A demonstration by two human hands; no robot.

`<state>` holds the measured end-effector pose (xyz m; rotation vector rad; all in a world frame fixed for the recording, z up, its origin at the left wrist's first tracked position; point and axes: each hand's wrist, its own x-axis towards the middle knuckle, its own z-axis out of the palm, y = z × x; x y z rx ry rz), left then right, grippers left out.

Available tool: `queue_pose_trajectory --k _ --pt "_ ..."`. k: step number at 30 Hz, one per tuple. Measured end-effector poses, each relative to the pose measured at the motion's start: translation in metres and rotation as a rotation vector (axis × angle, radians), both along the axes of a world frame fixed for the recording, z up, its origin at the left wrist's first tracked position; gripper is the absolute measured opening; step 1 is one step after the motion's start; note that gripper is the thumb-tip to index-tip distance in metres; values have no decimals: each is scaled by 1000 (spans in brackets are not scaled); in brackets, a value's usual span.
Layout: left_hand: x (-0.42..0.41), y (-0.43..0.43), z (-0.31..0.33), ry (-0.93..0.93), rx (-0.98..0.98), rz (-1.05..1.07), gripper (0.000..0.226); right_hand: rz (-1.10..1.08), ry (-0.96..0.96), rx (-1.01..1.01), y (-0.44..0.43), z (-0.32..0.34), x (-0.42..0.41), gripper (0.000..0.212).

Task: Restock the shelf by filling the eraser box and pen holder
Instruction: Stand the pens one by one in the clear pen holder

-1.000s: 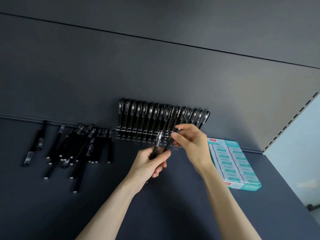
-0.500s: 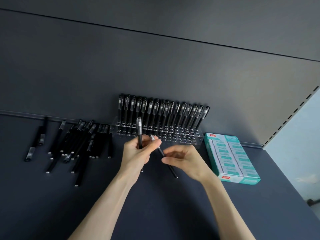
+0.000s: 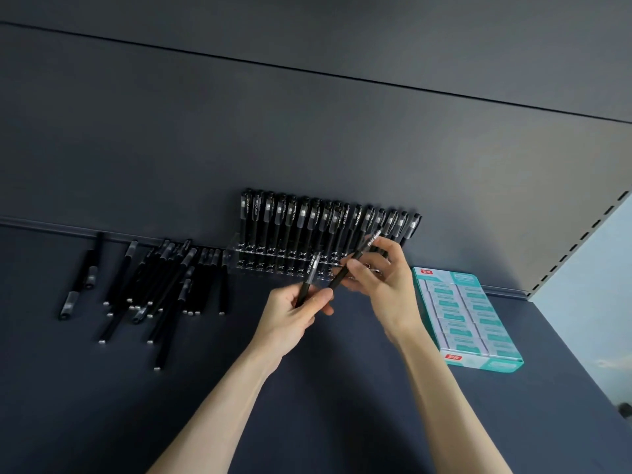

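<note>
The right hand point(image 3: 386, 285) pinches a slim matte-black pen point(image 3: 355, 256), tilted, just before the round holes of the clear acrylic pen holder point(image 3: 270, 265). The left hand point(image 3: 290, 319) curls its fingers round a second black pen point(image 3: 309, 278), near upright beside it. The teal cardboard eraser box point(image 3: 496, 364) lies right of that grip, and the loose pens point(image 3: 160, 285) lie well to the left.

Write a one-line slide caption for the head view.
Left hand grips a pen, right hand pinches a second pen at the pen holder; loose pens lie left, eraser box right.

dim, soft light from the right
dark shelf point(image 3: 102, 405) barely shadowed, back panel point(image 3: 513, 172) brighter rightward; wide-angle bowing at edges, slight softness overall.
</note>
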<state>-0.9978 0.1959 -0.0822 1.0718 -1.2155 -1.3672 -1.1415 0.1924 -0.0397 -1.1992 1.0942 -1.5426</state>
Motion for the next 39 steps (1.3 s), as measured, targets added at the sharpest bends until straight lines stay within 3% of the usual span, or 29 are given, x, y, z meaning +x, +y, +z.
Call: queue_pose_trajectory --k 5,9,11,16,21,30,39 --pt "-2 -3 -4 -53 -14 75 8 -160 146 -95 -17 3 -3 17" --pt "-3 -6 -5 23 47 121 18 -394 227 -175 -36 12 -4 42" --pt "-3 -6 -4 86 58 107 20 -471 289 -203 -46 17 -4 40" --pt "-3 -5 -5 25 38 63 23 -472 451 -286 -59 18 -1 36" --pt "-5 -6 -4 105 71 70 20 -461 569 -319 -65 16 0 37" --pt "-5 -4 -4 90 52 69 22 -488 855 -370 -69 -4 0 38" --pt "-6 -5 -5 98 65 44 20 -466 911 -290 -64 -4 -1 27"
